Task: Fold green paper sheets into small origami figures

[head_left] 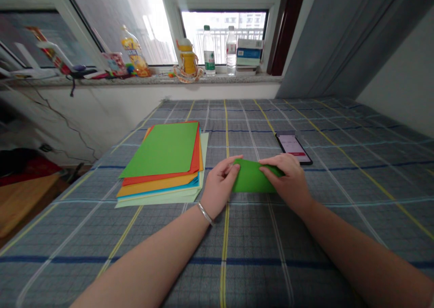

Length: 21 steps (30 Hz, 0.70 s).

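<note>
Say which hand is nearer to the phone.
Right. The right hand is close to the near-left side of the phone, overlapping it in view; the left hand is farther left, at the left end of the held green paper.

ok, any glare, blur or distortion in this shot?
Head view: window pane blown out; orange drink bottle leans outward, likely wide-angle stretch; phone text too small to read; left hand, right hand and green paper softly lit.
</note>
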Motion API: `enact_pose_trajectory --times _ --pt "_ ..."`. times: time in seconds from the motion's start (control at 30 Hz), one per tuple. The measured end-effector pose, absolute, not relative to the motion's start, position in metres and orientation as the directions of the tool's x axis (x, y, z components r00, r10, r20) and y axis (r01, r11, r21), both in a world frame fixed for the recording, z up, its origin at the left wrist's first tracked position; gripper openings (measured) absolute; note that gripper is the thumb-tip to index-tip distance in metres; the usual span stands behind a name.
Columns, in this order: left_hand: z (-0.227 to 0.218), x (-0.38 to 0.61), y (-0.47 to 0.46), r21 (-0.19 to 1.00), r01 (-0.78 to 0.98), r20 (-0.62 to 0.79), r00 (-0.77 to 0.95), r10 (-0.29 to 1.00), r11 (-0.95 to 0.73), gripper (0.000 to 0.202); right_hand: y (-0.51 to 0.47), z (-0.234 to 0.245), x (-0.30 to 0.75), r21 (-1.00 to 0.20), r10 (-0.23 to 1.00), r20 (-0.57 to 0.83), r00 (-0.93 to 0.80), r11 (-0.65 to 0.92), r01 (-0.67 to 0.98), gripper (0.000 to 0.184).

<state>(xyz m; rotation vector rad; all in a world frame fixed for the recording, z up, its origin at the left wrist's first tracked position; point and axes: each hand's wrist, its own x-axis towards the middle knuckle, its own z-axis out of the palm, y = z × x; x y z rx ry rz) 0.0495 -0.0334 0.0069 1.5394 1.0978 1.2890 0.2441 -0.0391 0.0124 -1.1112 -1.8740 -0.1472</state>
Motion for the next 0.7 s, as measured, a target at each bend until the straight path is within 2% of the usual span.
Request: enact_pose_trajectory --times 0.07,0.27,0.43,0.6,0.7 --pt "0.0078 0.0490 -0.0338 0.956 0.123 0.255 0.091 0.963 -0.265 0.032 -0.0383 0.0111 0.2441 -0.343 0.641 0.749 -0.167 0.592 0.729 0.009" --pt "0.0108 0.0500 -0.0331 0.946 0.044 0.318 0.084 0.944 -0.322 0.025 -0.0370 0.0080 0.2419 -0.378 0.642 0.754 -0.141 0.599 0.706 0.009" --pt "0.0101 0.0519 -0.0334 0.967 -0.024 0.255 0.068 0.965 -0.253 0.026 -0.0357 0.0058 0.2406 -0.440 0.663 0.742 -0.099 0.593 0.674 0.010" --pt "0.0107 0.0528 -0.0357 0.966 -0.074 0.251 0.049 0.967 -0.247 0.023 -0.0361 0.0056 0.2406 -0.477 0.667 0.741 -0.081 0.607 0.635 0.010" --pt "0.0099 0.0525 -0.0357 0.966 -0.124 0.231 0.032 0.972 -0.226 0.030 -0.0366 0.0071 0.2411 -0.520 0.686 0.726 -0.047 0.592 0.615 0.011"
